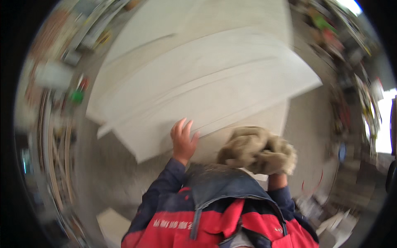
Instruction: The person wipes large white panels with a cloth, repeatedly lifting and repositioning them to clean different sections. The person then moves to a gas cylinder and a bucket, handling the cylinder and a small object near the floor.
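My left hand (pixel 184 141) hovers over or rests on the near edge of a large white sheet (pixel 217 83), its fingers apart and nothing in them; whether it touches is unclear. My right hand (pixel 277 179) is mostly hidden by a bunched tan fluffy cloth (pixel 259 148), which it holds near the sheet's near right side. Only the wrist shows plainly. The white sheet lies slanted across a larger pale board (pixel 149 40), with long faint streaks or creases on it. A dark apron (pixel 226 183) hangs between my arms.
Grey floor (pixel 105 161) surrounds the board. On the left are long wooden strips (pixel 51 148), a white container (pixel 54 74) and a green object (pixel 77 96). Blurred clutter (pixel 341 114) lines the right side. Pale scraps (pixel 336 228) lie at lower right, and a pale panel (pixel 113 226) at lower left.
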`<action>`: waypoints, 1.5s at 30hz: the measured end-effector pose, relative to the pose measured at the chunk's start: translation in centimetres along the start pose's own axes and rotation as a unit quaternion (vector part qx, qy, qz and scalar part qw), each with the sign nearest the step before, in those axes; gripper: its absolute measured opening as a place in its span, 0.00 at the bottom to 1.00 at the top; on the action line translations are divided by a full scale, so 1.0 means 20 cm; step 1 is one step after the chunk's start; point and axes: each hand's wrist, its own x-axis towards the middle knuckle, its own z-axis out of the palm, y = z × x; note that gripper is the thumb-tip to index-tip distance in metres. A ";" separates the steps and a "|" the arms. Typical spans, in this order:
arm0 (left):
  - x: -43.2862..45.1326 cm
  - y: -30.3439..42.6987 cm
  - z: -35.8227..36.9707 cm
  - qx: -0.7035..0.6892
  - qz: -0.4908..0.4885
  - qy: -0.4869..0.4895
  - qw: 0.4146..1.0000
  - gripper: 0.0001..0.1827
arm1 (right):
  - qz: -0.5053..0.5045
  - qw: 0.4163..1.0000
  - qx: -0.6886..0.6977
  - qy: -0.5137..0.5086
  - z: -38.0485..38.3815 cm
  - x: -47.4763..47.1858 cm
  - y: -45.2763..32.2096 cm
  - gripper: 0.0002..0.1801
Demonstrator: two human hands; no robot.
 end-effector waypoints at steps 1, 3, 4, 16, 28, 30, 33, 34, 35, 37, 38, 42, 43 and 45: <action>-0.07 -0.06 -0.06 0.002 -0.036 0.019 0.999 0.26 | 0.002 0.999 0.030 -0.018 -0.02 0.02 -0.06 0.16; -0.22 -0.22 -0.24 0.056 -0.153 0.074 0.984 0.27 | -0.011 0.995 0.076 -0.062 -0.03 0.07 -0.23 0.14; -0.30 -0.28 -0.31 0.075 -0.200 0.101 0.972 0.27 | -0.026 0.992 0.090 -0.086 -0.02 0.09 -0.31 0.13; -0.83 -0.71 -0.46 -0.286 -0.430 0.207 0.831 0.30 | -0.226 0.914 0.182 -0.284 -0.06 0.54 -1.25 0.08; -0.84 -0.76 -0.45 -0.280 -0.405 0.206 0.845 0.30 | -0.119 0.945 -0.305 -0.007 0.20 0.95 -0.12 0.38; -0.85 -0.77 -0.43 -0.266 -0.403 0.206 0.851 0.30 | -0.096 0.937 -0.335 -0.008 0.22 0.82 0.08 0.38; -0.89 -0.79 -0.39 -0.249 -0.395 0.207 0.859 0.30 | -0.062 0.939 -0.337 -0.028 0.25 0.66 0.20 0.39; -0.88 -0.78 -0.40 -0.257 -0.389 0.212 0.859 0.30 | -0.079 0.935 -0.341 -0.048 0.24 0.63 0.22 0.40; -0.87 -0.77 -0.40 -0.265 -0.384 0.217 0.858 0.30 | -0.084 0.934 -0.346 -0.044 0.23 0.61 0.24 0.39; -0.86 -0.76 -0.41 -0.266 -0.395 0.214 0.853 0.30 | -0.097 0.930 -0.352 -0.037 0.26 0.57 0.22 0.39; -0.86 -0.75 -0.41 -0.267 -0.401 0.212 0.850 0.30 | -0.096 0.933 -0.346 -0.035 0.26 0.57 0.21 0.37; -0.86 -0.74 -0.41 -0.275 -0.403 0.230 0.842 0.30 | -0.097 0.935 -0.340 -0.027 0.27 0.57 0.24 0.35; -0.84 -0.73 -0.43 -0.273 -0.409 0.222 0.842 0.30 | -0.099 0.935 -0.341 -0.023 0.27 0.57 0.24 0.35; -0.84 -0.72 -0.44 -0.274 -0.412 0.216 0.841 0.30 | -0.102 0.934 -0.343 -0.015 0.27 0.57 0.25 0.34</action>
